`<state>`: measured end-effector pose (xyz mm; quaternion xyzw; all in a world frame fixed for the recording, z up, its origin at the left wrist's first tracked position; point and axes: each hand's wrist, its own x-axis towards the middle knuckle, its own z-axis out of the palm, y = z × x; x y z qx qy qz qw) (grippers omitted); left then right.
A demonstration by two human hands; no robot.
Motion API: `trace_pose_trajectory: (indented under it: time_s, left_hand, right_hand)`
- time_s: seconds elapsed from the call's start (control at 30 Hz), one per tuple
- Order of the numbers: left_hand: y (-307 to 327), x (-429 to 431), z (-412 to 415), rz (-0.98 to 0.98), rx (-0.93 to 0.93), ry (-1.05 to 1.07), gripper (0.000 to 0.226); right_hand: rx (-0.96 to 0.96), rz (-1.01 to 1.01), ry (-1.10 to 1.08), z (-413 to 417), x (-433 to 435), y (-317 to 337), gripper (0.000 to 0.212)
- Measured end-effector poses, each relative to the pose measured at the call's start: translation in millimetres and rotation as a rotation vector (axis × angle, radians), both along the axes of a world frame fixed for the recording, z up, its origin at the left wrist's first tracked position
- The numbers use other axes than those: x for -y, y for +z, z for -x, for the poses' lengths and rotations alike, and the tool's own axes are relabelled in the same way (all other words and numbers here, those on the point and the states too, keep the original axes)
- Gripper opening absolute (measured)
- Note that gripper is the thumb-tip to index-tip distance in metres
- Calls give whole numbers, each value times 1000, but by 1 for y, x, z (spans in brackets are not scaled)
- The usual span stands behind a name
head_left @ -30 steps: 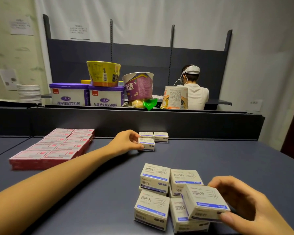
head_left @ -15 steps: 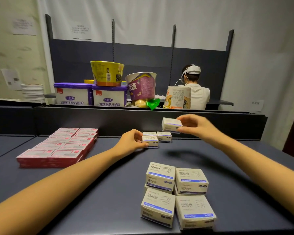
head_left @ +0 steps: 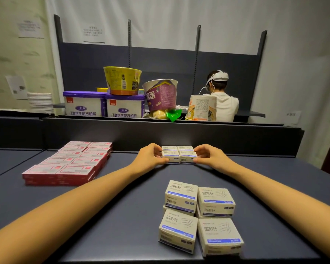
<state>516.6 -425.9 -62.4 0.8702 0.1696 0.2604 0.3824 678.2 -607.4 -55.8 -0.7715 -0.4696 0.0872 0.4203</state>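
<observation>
Several small white paper-clip boxes with blue stripes stand in a tight block at the back of the dark shelf board. My left hand holds the block's left side, thumb low and fingers curled on top. My right hand pinches the right front box the same way. A nearer pile of the same boxes sits close to the front edge, stacked two high at its back.
Flat red boxes lie stacked in two rows at the left. Behind the shelf's back wall stand two purple-lidded tubs, noodle cups and a person facing away.
My right hand carried one box from the near pile to the back and set it beside the box under my left hand. The view moved closer.
</observation>
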Motion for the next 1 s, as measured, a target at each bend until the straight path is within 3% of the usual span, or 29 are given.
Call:
trace_pose_trajectory:
  time_s: [0.17, 0.37, 0.57, 0.7, 0.83, 1.0]
  left_hand:
    - [0, 1, 0, -15, -17, -8, 44]
    - [10, 9, 12, 17, -28, -21, 52]
    - [47, 44, 60, 128, 124, -244, 26]
    - [53, 66, 100, 87, 91, -439, 38]
    - [44, 75, 116, -7, -63, -533, 52]
    - [38, 81, 115, -106, -129, -535, 46]
  right_hand:
    - [32, 10, -17, -2, -2, -2, 37]
    - [26, -101, -21, 10, 8, 15, 59]
    - [-29, -195, 183, 69, 69, 67, 24]
    - [6, -167, 310, 103, 113, 54, 44]
    - [79, 19, 275, 117, 129, 32, 71]
    - [120, 84, 254, 120, 131, 28, 66]
